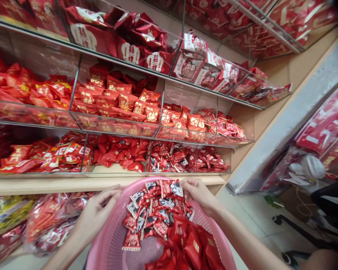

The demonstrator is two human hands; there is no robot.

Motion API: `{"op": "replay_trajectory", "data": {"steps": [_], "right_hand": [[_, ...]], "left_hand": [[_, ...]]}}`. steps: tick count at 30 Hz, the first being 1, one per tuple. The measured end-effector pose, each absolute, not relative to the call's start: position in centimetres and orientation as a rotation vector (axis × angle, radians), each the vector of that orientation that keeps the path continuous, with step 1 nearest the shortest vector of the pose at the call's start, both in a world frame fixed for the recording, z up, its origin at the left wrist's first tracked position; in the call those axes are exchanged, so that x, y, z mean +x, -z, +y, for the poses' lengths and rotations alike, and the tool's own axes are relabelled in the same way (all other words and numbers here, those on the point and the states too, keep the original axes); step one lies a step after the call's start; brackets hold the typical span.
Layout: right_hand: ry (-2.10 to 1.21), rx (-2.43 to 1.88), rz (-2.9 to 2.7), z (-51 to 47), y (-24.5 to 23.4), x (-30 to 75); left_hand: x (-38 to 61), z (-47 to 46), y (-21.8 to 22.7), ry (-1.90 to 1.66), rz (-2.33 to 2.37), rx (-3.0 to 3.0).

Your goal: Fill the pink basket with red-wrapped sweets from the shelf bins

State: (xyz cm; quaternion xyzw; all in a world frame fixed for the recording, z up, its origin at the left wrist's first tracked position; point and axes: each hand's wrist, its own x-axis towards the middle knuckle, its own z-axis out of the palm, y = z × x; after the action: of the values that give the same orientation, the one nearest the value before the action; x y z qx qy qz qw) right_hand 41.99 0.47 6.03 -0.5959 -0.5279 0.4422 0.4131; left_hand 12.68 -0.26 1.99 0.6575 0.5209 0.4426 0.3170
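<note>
A pink plastic basket (pixel 109 243) sits low in the middle of the head view, holding a pile of small red wrapped candies (pixel 157 215) and plain red packets (pixel 191 247). My left hand (pixel 97 212) grips the basket's far left rim, fingers curled over it. At the far right rim, my right hand (pixel 198 195) is closed, fingertips among the candies at the edge. The basket is held just below the lowest clear shelf bin of red-and-white candies (pixel 183 157).
Tiered clear acrylic bins (pixel 115 125) hold several kinds of red wrapped sweets. A wooden shelf edge (pixel 73 183) runs below them, with bagged red goods (pixel 50 221) underneath. A grey ledge (pixel 284 123) and more red packages (pixel 323 123) stand at the right.
</note>
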Motion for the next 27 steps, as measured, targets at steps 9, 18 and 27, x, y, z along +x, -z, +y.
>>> {"op": "replay_trajectory", "data": {"steps": [9, 18, 27], "right_hand": [[-0.88, -1.496, -1.926, -1.2, -5.2, 37.0], [-0.645, -2.078, -2.151, 0.3, -6.8, 33.4], [-0.508, -2.231, -2.201, 1.6, -6.4, 32.1]], "left_hand": [[12.3, -0.7, 0.3, -1.054, 1.366, 1.87], [12.2, -0.7, 0.3, -1.026, 1.41, 1.951], [12.0, -0.6, 0.1, -0.996, 1.417, 2.047]]}}
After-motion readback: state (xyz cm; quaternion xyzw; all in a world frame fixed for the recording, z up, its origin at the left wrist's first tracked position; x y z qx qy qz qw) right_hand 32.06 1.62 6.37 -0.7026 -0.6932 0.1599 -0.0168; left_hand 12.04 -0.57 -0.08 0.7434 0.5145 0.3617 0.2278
